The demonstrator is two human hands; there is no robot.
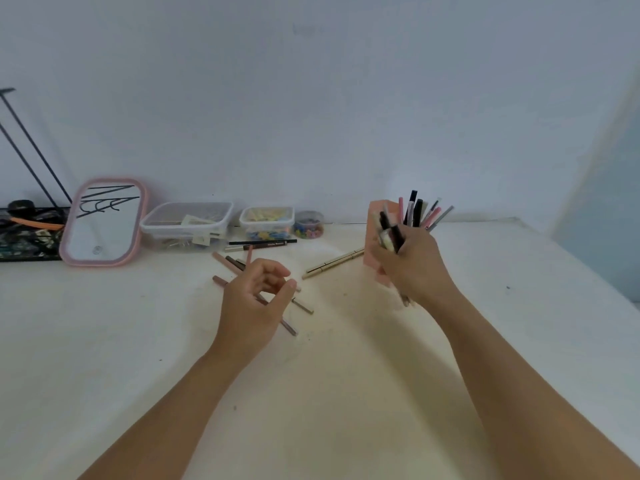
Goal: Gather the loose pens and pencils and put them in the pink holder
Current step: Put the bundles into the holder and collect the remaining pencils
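The pink holder (374,233) stands upright at the right of the white table, with several pens (417,211) sticking out of its top. My right hand (412,265) grips a bundle of several pens right in front of the holder, hiding much of it. My left hand (254,299) hovers over the loose pencils with its fingers loosely curled and nothing in them. A brown pencil (290,328) and a gold pen (304,306) poke out from under it. More pink pencils (225,262), black pencils (263,242) and a long gold pen (332,266) lie on the table.
A pink-framed mirror (104,223) leans at the back left beside a black wire rack (27,237). Two clear lidded boxes (187,220) (266,220) and a small jar of beads (309,225) line the wall. The table's right edge (588,265) runs diagonally.
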